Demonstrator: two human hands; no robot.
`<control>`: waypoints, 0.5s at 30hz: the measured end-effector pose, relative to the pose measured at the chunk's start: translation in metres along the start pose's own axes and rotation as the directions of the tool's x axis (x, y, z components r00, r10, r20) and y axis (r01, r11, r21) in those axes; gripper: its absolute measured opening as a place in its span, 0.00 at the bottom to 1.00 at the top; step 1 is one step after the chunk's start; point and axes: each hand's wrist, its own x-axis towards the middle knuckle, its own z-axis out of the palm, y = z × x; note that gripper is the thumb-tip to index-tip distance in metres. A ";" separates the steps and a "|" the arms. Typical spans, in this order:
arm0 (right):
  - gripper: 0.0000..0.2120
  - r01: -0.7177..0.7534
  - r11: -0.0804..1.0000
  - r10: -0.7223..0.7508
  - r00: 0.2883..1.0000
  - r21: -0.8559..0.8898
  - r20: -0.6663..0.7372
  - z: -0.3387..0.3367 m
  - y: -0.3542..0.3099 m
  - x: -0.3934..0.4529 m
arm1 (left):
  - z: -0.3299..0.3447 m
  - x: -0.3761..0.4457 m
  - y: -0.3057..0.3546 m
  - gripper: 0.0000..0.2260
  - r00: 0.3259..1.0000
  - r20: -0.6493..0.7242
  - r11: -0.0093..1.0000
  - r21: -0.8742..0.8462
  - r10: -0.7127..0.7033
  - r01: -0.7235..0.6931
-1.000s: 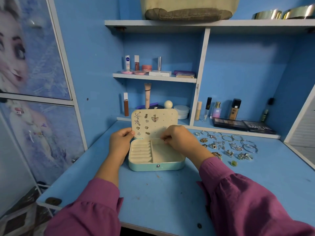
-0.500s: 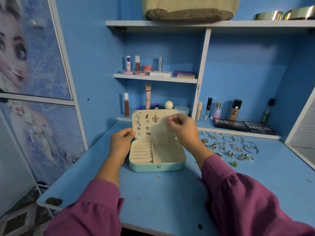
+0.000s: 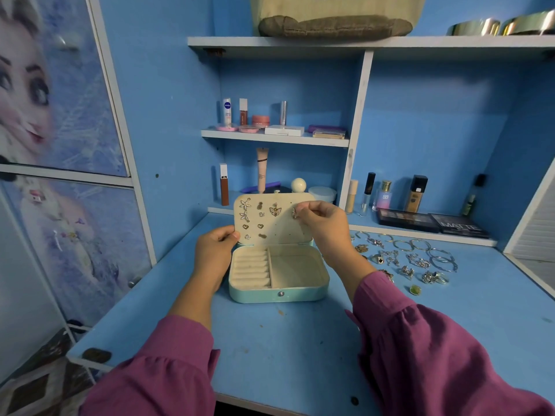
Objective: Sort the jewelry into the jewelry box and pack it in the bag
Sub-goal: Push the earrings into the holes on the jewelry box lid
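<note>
Near the tabletop's back edge, an earring (image 3: 295, 212) is being pinned to the jewelry box (image 3: 277, 276) lid by the pinching right fingers (image 3: 303, 209); the lid is being gripped by the left hand (image 3: 214, 250). Loose rings (image 3: 420, 265) probably follow; the bag (image 3: 336, 16) is waiting on the shelf.

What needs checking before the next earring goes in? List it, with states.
1. Jewelry box open, lid upright: ok.
2. Left hand steadies the lid's edge: ok.
3. Right hand pinches an earring at the lid: ok.
4. Earring post seated in a hole: cannot tell.
5. Free holes beside it: ok.
6. Loose jewelry on the desk right of the box, unsorted: not ok.
</note>
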 end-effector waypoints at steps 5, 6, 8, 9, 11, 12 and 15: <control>0.02 -0.014 1.000 0.014 1.000 0.003 -0.026 0.001 0.001 0.002 | -0.001 0.003 -0.003 0.08 1.000 0.022 1.000 0.001 0.008 -0.008; 0.01 -0.016 1.000 0.016 0.999 0.008 -0.029 0.001 0.001 0.003 | -0.001 0.003 -0.004 0.08 1.000 0.025 1.000 -0.001 0.008 -0.008; 0.02 -0.015 1.000 0.015 0.999 0.011 -0.038 0.002 0.002 0.003 | -0.001 0.003 -0.004 0.08 1.000 0.027 1.000 0.000 0.011 -0.011; 0.02 -0.013 1.000 0.013 0.999 0.009 -0.044 0.002 0.002 0.004 | -0.001 0.003 -0.004 0.08 1.000 0.027 1.000 0.000 0.012 -0.012; 0.04 -0.001 1.000 0.001 0.999 0.000 -0.045 0.003 0.001 0.004 | -0.001 0.003 -0.004 0.09 1.000 0.025 1.000 -0.007 0.011 -0.011; 0.04 0.012 1.000 -0.013 0.999 -0.010 -0.040 0.004 0.001 0.004 | -0.001 0.003 -0.004 0.09 1.000 0.023 1.000 -0.012 0.008 -0.008; 0.05 0.059 0.997 -0.060 0.998 -0.047 -0.014 0.006 0.000 0.004 | -0.001 0.004 -0.005 0.09 1.000 0.021 1.000 -0.014 0.001 -0.001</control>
